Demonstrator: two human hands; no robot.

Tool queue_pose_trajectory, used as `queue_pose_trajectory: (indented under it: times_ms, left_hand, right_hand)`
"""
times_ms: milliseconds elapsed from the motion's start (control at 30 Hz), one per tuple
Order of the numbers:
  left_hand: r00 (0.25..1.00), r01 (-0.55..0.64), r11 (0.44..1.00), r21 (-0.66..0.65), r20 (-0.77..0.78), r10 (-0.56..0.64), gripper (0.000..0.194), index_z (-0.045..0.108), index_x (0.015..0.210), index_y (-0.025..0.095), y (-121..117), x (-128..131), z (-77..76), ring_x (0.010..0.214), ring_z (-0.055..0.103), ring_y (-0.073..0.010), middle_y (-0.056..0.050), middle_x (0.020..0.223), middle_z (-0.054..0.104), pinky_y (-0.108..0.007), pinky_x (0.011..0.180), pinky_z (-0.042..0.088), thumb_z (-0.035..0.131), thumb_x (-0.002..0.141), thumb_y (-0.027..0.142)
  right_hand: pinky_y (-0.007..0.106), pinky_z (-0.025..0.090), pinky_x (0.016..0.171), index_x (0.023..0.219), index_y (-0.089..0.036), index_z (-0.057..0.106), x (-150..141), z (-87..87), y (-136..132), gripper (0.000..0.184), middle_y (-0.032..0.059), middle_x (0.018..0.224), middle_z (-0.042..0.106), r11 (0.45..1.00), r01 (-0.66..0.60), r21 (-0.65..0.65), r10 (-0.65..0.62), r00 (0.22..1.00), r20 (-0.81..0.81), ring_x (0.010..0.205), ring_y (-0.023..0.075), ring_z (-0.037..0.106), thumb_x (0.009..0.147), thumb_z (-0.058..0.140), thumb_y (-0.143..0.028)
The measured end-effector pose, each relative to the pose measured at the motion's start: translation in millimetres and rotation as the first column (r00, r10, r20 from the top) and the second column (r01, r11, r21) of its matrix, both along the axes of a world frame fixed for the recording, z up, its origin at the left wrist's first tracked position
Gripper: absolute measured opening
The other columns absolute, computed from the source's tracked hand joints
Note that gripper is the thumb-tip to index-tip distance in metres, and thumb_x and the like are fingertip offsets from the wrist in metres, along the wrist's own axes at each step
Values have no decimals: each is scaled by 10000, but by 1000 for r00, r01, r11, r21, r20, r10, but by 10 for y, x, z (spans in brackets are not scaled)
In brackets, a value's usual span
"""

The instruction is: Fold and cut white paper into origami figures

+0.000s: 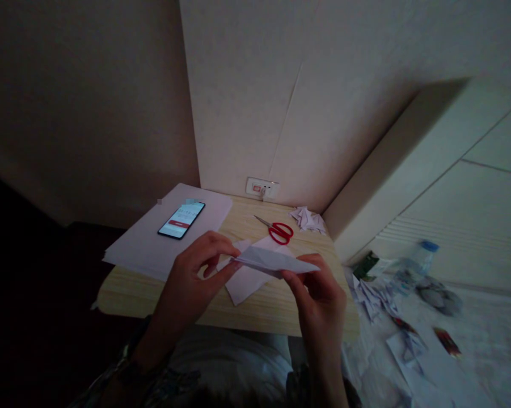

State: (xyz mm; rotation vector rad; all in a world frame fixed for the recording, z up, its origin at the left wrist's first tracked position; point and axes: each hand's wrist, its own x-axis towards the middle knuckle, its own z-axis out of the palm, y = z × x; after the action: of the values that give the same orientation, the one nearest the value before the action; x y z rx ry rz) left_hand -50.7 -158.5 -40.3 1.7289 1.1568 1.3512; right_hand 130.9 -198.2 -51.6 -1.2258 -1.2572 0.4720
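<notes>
The folded white paper (276, 262) hangs between both hands, its left tip pinched by the left hand's (198, 269) thumb and fingertips, its right end gripped by the right hand (323, 292). Even tension and aligned edges should keep creases crisp. The right fingers are partly hidden behind it; the paper sheet (241, 286) beneath, between the hands, is partly covered.

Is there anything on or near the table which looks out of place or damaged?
Nothing spilled or damaged shows on the table. Right of it, though, folded papers lie scattered near a bottle, untidier than the paper pile by the scissors.
</notes>
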Motion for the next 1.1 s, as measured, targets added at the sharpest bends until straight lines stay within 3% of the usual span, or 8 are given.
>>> queue_pose_trajectory:
  times_ms: [67,167,333,500,700,900,1000,1100]
  left_hand:
    - [999,-18,1000,-25,46,19,50,691,705,207,-32,3,28,539,469,-88,37,715,586,-205,516,394,688,728,163]
    - [987,12,974,-226,156,24,30,702,739,212,-84,21,78,511,499,-101,57,569,562,-196,490,397,676,752,216]
    - [927,177,897,-405,374,-14,294,709,711,194,-93,40,117,523,560,-117,6,623,661,-197,474,422,601,825,442]
    - [939,144,865,-482,341,34,136,721,737,209,-109,44,129,581,550,-117,30,622,634,-178,500,408,705,751,343]
    - [955,79,897,-435,291,57,68,739,716,214,-111,52,113,586,545,-113,44,593,623,-174,531,410,752,650,227]
    - [976,80,930,-360,220,1,47,769,701,234,-88,18,61,565,573,-120,39,586,660,-184,519,431,731,682,213]
    - [967,104,934,-341,253,-16,110,787,708,265,-104,55,72,708,670,-146,28,726,763,-195,644,505,702,713,195]
    - [960,100,929,-355,280,4,139,792,718,282,-120,116,99,808,708,-162,36,802,796,-203,725,530,687,728,191]
  right_hand:
    - [236,372,498,701,-215,690,-15,19,-17,105,-29,718,519,994,44,102,-50,997,65,607,120,485,782,723,-159]
    - [238,373,482,786,-255,719,-16,-3,-47,158,-35,695,480,965,57,257,-105,978,180,607,124,482,798,704,-98]
    - [273,409,518,1003,-299,726,51,-126,-98,369,-16,746,495,901,-65,429,-105,927,361,644,139,525,826,579,-10]
    - [334,489,647,1146,-317,681,76,-203,-94,479,22,866,521,888,-157,433,-40,910,412,837,203,591,822,523,-1]
    - [353,521,744,1092,-349,685,87,-172,-43,367,26,988,475,934,-184,308,91,952,293,943,213,562,834,582,-110]
    - [417,515,934,1226,-416,602,101,-190,-64,535,9,1445,352,934,-317,162,273,930,246,1196,253,518,807,632,-86]
    - [429,485,998,1149,-392,665,117,-188,-89,438,-27,1542,270,918,-385,93,350,898,267,1289,273,476,835,612,-92]
    - [406,485,992,1079,-367,710,167,-194,-97,321,-10,1493,388,926,-368,83,334,901,277,1297,270,478,862,621,-148]
